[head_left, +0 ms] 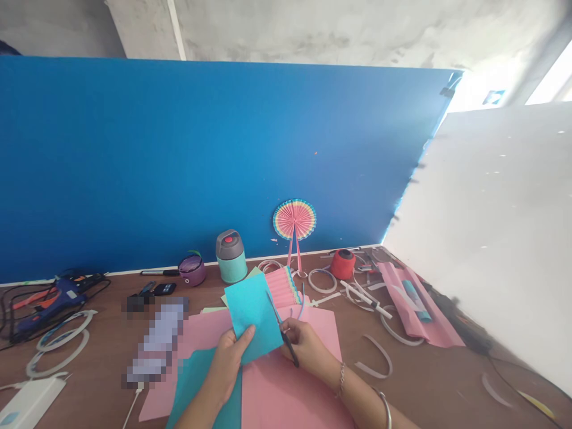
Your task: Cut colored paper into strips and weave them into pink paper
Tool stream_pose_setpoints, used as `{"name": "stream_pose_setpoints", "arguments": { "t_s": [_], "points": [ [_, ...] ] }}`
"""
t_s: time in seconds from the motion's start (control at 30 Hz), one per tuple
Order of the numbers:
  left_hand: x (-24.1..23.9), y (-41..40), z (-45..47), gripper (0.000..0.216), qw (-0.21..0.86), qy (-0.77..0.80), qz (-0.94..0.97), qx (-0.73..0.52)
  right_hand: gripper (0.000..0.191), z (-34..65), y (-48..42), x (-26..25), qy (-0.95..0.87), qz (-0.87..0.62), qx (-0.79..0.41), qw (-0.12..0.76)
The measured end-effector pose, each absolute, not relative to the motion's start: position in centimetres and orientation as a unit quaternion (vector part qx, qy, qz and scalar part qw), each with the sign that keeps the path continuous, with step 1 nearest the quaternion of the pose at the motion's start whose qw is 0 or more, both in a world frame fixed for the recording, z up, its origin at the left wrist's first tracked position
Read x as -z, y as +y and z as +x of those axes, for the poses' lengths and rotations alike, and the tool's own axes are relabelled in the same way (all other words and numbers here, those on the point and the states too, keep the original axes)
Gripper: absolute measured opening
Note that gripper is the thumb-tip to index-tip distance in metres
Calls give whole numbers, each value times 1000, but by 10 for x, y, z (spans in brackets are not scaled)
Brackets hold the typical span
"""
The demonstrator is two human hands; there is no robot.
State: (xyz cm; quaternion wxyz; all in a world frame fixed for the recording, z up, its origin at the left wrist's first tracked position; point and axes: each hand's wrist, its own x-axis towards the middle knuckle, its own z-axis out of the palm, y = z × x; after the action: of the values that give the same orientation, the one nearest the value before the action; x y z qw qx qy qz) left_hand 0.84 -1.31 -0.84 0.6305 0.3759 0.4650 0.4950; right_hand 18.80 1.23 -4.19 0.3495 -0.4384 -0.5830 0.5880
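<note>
Pinching turquoise paper [251, 310] above pink paper [290, 393], my left hand [233, 351] holds its lower edge, likely the best grip on something light and creasable, while my right hand [306, 345] grasps scissors [290, 348] alongside.

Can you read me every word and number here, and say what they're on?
None can be read.
Pale label on the blue glue gun: too small.
White mark on the purple pot: too small.
Pale blue patch on the white box: too blurred.
Blue-and-white square at top right: too blurred.

Head cam, fwd/down view, near hands [229, 357] [308, 345] & desk [440, 381].
</note>
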Motion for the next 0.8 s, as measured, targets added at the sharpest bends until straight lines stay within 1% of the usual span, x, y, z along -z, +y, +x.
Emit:
{"name": "stream_pose_setpoints", "arguments": {
  "t_s": [0.2, 0.6, 0.8],
  "points": [
    [12, -13, 8, 37, 627, 467, 384, -491, 13, 187, 11, 40, -589, -438, -582, 350],
    [13, -11, 9, 40, 625, 465, 388, -492, 19, 187, 10, 33, -579, -449, -589, 341],
    [12, -12, 9, 41, 627, 465, 396, -484, 19, 187, 12, 37, -575, -446, -589, 351]
  ]
}}
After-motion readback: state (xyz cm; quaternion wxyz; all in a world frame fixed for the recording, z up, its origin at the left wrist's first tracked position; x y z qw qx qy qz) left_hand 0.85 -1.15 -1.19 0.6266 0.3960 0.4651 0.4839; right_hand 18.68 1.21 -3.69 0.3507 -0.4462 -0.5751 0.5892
